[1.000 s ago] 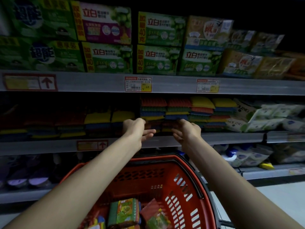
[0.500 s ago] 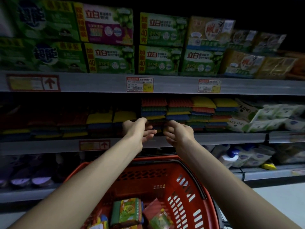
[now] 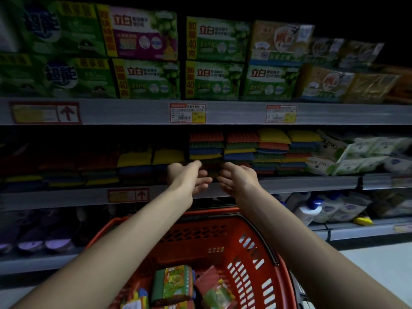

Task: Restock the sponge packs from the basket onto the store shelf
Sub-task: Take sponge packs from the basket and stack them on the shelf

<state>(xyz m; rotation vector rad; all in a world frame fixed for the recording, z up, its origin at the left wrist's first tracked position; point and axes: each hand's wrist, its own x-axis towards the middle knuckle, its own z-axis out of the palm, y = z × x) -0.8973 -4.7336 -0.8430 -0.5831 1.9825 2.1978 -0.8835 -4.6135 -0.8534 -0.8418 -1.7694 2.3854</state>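
We judged the restocking partly done. The middle shelf [image 3: 301, 184], running across the centre of the frame, already carried tall stacks [image 3: 240, 148] of coloured sponges, red, green, blue and yellow, just right of centre, with lower and darker piles to their left. At the bottom centre, the red basket [image 3: 256, 253] held several sponge packs [image 3: 171, 284]: a green-labelled one lay flat, a reddish one leaned beside it, and more were cut off by the lower edge. So we reckoned a number of trips were left.

Both bare arms reached up from the lower corners and converged at the front lip of that shelf, in the middle of the picture. The left hand [image 3: 189, 177] lay palm inward with its fingers loosely extended toward the right; the right hand [image 3: 238, 179] mirrored it, with its fingers relaxed and pointing left. The two were near each other but apart. Neither gripped anything we could see; both looked empty and slack. The gap between them was deep in shadow below the stacks, so we could not tell whether any fingertip touched a pack there. Detergent boxes [image 3: 214, 59] filled the upper tier.
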